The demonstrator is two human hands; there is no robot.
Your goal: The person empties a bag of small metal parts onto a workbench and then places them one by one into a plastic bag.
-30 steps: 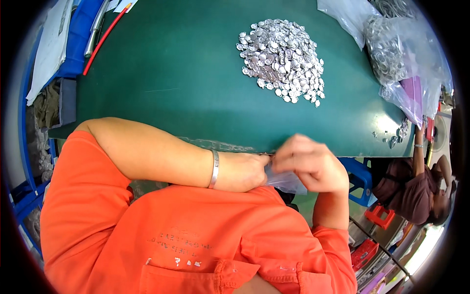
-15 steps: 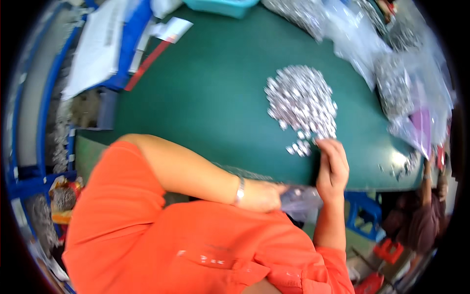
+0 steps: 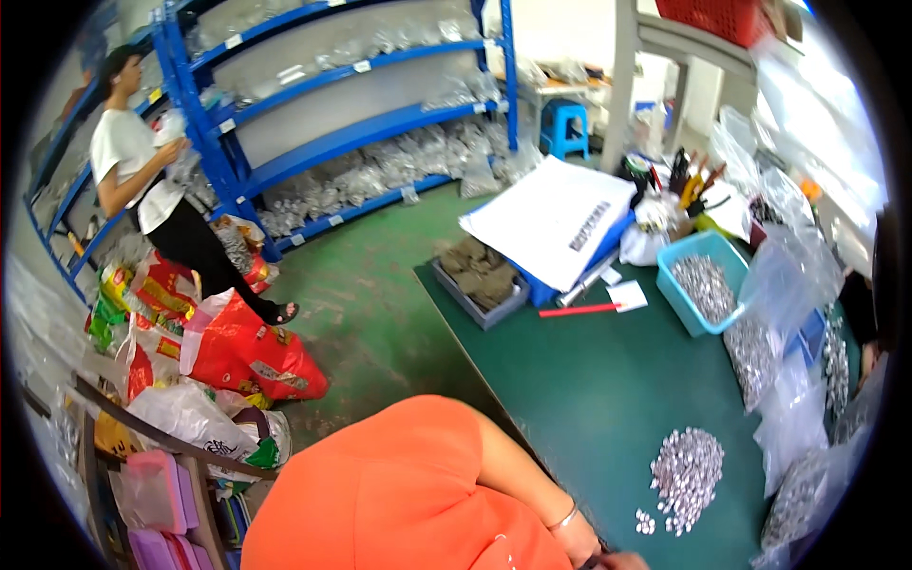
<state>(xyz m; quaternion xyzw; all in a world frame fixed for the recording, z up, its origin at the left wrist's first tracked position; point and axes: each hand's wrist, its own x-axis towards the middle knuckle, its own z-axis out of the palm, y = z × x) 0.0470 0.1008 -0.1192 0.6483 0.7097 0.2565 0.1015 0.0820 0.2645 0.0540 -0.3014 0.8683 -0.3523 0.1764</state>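
Hands [image 3: 581, 545] near silvery pieces [image 3: 689, 475], grip unclear

The lower edge crops the right hand [image 3: 624, 561] (its fingers unclear).

Your shirt [image 3: 380, 484] is orange, your bracelet [image 3: 566, 518] silver. Your table [image 3: 570, 380] is dark green; on it you have silver pieces [image 3: 688, 475], a light-blue basket [image 3: 701, 325], a red stick [image 3: 579, 311] and, at the corner, a grey tray [image 3: 503, 308].
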